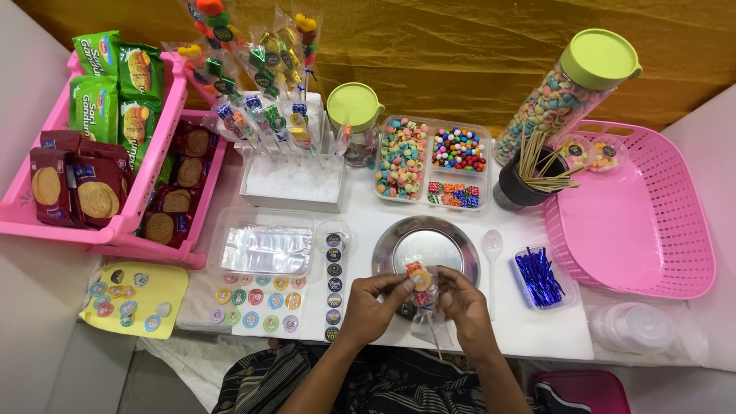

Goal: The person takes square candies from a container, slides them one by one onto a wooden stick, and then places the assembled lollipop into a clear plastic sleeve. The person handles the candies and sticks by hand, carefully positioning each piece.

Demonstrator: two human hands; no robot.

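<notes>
Both hands, left hand (373,300) and right hand (462,300), pinch a candy skewer bag (421,285) over the steel plate (460,244).

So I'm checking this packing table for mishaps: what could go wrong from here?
Both hands, left hand and right hand, pinch a candy skewer in a clear bag above the steel plate; candy may slip off. The tall tilted jar might topple onto the cup of sticks.
</notes>
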